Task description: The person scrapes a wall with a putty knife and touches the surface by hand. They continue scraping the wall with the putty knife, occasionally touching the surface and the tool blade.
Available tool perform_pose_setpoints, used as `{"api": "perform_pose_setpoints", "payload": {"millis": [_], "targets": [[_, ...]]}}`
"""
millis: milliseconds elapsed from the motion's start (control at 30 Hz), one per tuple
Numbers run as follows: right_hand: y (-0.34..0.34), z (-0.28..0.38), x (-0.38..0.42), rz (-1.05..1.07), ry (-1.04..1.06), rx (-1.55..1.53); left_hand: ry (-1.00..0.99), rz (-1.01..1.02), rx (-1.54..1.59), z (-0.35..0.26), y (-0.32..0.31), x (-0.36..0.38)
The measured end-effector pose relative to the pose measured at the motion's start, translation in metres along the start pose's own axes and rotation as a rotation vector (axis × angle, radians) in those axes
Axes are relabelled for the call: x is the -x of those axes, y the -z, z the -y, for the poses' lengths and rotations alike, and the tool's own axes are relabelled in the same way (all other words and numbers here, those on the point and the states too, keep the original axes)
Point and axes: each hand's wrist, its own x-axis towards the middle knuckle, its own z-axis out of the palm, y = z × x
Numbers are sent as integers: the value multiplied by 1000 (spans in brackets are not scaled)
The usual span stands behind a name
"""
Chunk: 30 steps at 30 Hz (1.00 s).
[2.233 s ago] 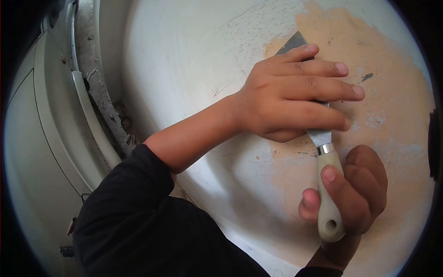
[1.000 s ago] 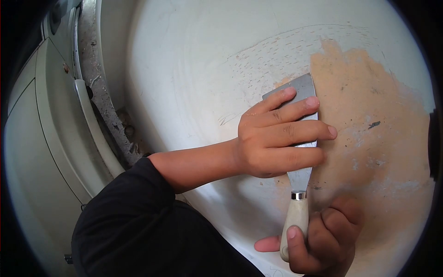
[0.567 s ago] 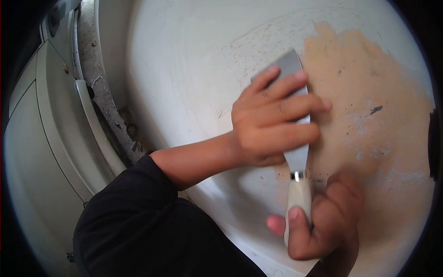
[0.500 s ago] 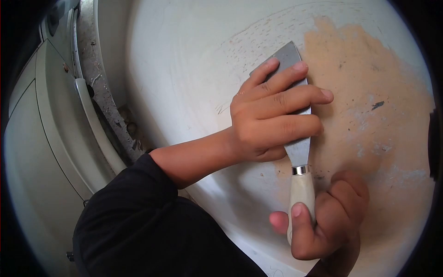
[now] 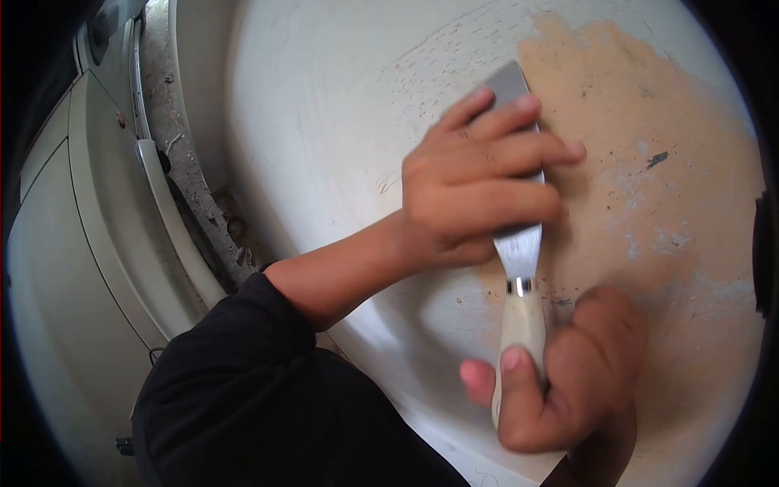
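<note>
A scraper (image 5: 520, 253) with a wide metal blade and a pale handle lies against a light curved panel (image 5: 316, 130), its blade toward the top. My right hand (image 5: 572, 373) is closed around the handle at the lower right. Over the blade, my left hand (image 5: 479, 178) lies with its fingers spread and resting on the metal. The blade's edge is at the left border of a tan patch (image 5: 649, 105) on the panel. Part of the blade is hidden under my left fingers.
Short pencil-like marks (image 5: 446, 61) cover the panel left of the tan patch. A dark spot (image 5: 656, 160) shows within the patch. At the left stands a pale car body part (image 5: 89, 243), with a debris-strewn gap (image 5: 166, 105) beside it.
Both hands and the scraper have shifted slightly up and left in view. The grip on the handle and the spread fingers on the blade look the same.
</note>
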Motion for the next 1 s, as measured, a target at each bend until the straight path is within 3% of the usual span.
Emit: {"api": "perform_pose_setpoints", "payload": {"millis": [167,267,400,567,733,767,867,933,1000], "targets": [[5,3,-2,-76,60,54,-23,-3,26,-3,0,1],[5,2,0,53,-24,-35,-42,19,22,0,2,3],[-1,-2,-1,-58,37,23,9,-58,52,2,0,-2],[-4,-7,-4,-60,79,0,-73,29,40,9,4,2],[-4,-3,-4,-148,69,42,5,-158,76,10,-6,1],[-2,-3,-5,-155,76,42,-23,-121,71,9,-5,5],[0,-7,-5,-12,53,4,-14,-115,65,9,-4,2],[-10,-15,-9,-184,140,49,1,-135,58,13,-6,1],[-2,-7,-5,-159,110,37,-8,-147,65,14,-7,0]]}}
